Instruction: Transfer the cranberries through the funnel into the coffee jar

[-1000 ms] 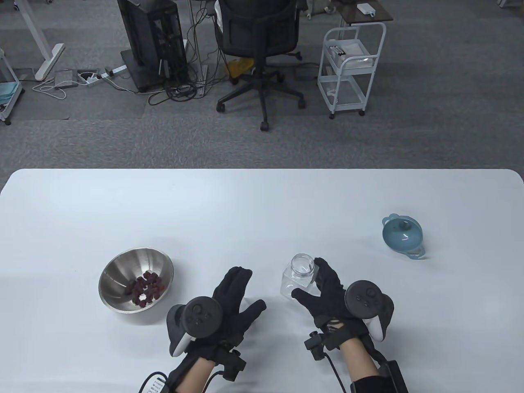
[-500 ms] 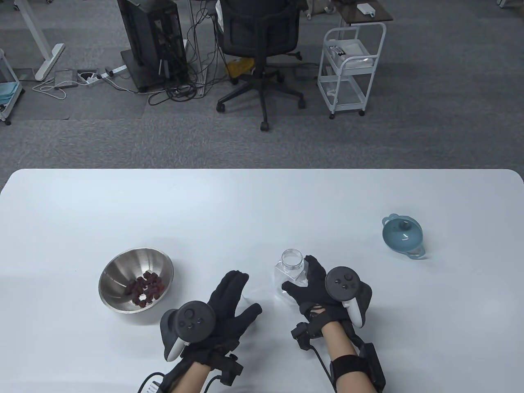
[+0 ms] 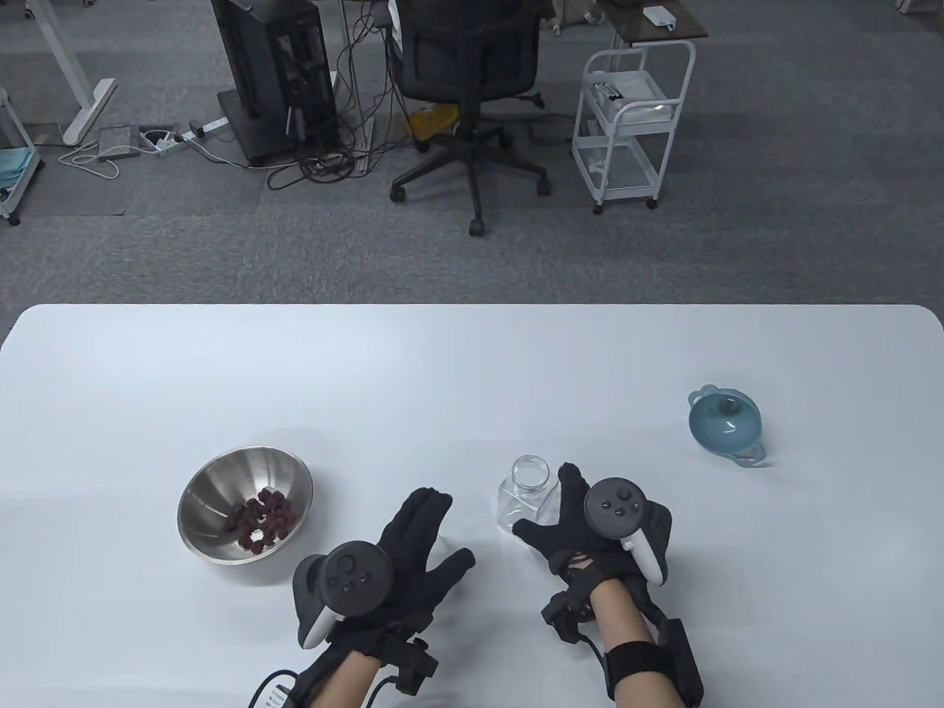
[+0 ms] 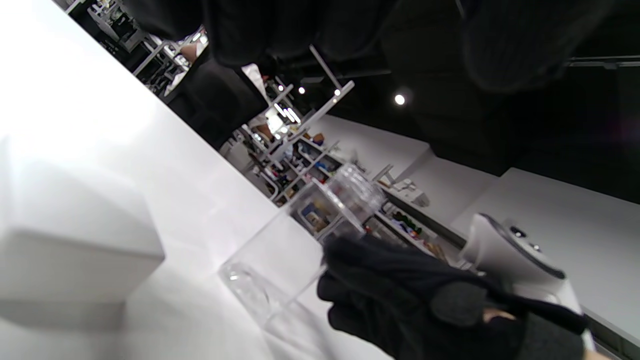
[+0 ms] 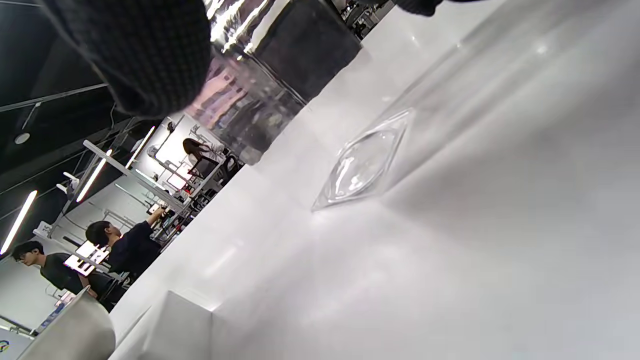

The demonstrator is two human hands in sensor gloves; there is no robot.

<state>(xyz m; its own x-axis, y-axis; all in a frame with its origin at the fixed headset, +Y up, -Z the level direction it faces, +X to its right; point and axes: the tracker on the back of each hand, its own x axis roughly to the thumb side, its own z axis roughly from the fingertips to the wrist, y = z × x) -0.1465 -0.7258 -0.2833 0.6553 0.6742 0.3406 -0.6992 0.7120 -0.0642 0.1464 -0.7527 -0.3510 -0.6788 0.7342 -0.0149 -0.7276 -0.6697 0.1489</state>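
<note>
Step in hand: placing the coffee jar. Right hand grips it, fingers up its right side and thumb wrapped low across the front. Jar is clear, lidless, mouth up, leaning slightly; the right wrist view shows its base on or just above the table, can't tell which. It sits near the front edge, just right of centre.

Left hand is at the jar's 9 o'clock, near but not touching, fingers straight, thumb spread, holding nothing.

Bowl with the cranberries is further out at the jar's 9 o'clock, untouched. Blue funnel lies at the jar's 2 o'clock, well apart, not yet picked up.

Judgement: early stage, nothing transferred. Next move calls for seating the jar flat, then getting the funnel and dropping its spout into the jar mouth. The left hand is best placed to steady the jar while the right reaches out. The mouth is narrow, so the spout needs centring before the bowl is tipped.
</note>
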